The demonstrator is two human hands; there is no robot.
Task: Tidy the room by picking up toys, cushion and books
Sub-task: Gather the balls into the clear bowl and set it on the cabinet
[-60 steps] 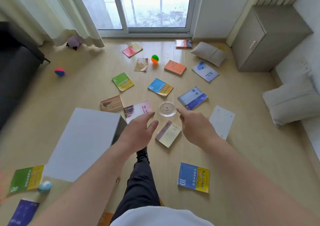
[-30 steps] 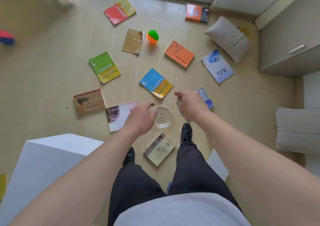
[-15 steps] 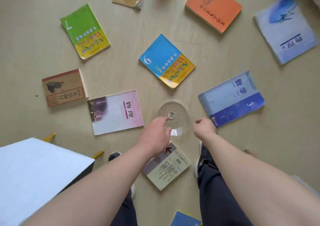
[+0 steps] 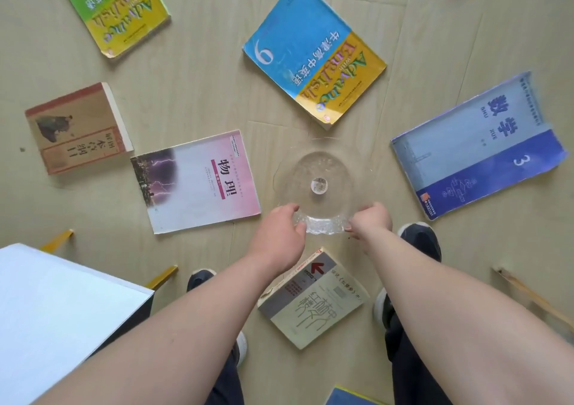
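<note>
Nearest the person, a white box top (image 4: pixel 56 317) sat at the left, and a cream book (image 4: pixel 313 305) lay flat between dark shoes (image 4: pixel 419 240). Just beyond it, the left hand (image 4: pixel 276 236) and right hand (image 4: pixel 371 221) each curled their fingers round the near rim of a clear glass dish (image 4: pixel 316 184). Gripping it on both sides probably served to lift the fragile piece level. Whether it had left the floor could not be told.

The dish lay between a pink book (image 4: pixel 198 181) and a blue maths book (image 4: pixel 478 146), touching neither. Farther off lay a brown book (image 4: pixel 77 128), a blue-and-yellow book (image 4: pixel 313 50) and a green-and-yellow book (image 4: pixel 115 10). All were face up and scattered at odd angles on the pale wood floor (image 4: pixel 192 93), so most of the tidying looked undone.
</note>
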